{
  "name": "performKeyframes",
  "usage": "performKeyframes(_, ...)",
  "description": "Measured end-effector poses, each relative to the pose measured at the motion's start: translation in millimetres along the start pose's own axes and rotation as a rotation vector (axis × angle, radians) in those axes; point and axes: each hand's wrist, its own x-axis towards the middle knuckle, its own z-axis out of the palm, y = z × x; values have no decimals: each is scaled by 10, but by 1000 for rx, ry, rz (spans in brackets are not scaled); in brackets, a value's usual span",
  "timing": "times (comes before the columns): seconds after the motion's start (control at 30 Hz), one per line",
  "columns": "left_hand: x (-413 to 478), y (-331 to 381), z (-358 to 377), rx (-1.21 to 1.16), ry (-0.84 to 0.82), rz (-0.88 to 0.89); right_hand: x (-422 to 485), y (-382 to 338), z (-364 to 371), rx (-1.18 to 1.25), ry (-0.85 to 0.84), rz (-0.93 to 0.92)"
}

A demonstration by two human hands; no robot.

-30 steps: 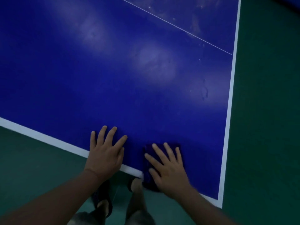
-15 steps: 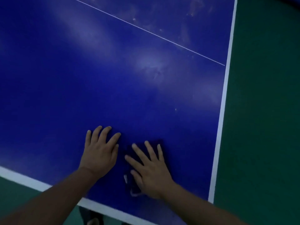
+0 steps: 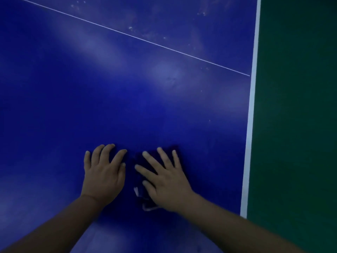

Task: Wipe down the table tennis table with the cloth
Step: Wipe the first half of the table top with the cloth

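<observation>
Right hand point(image 3: 167, 181), fingers spread flat, presses cloth point(image 3: 140, 197) onto table point(image 3: 127, 88) at 6 o'clock; left hand point(image 3: 104, 176) lies flat alongside, holding nothing. Both have advanced from the near edge toward 12 o'clock. Judged: stroke under way, and smudges point(image 3: 130, 27) at 12 o'clock remain.

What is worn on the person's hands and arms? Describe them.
Nothing worn shows. The left hand and right hand are bare, with no gloves, rings or watch visible. The left forearm and right forearm are bare to the picture's edge, with no sleeve in view. Dim light hides finer marks.
</observation>
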Motion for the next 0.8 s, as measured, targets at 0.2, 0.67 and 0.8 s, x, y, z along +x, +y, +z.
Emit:
performKeyframes(0.2, 387, 88, -69, 22, -28, 34, 920, 1539, -486, -26, 43, 480)
performKeyframes(0.67, 1005, 284, -43, 39, 11, 33, 1268, 2349, -610, -34, 38, 584)
performKeyframes(0.8, 1000, 324, -17, 30, 28, 13, 2248, 2695, -845, 156, 78, 820)
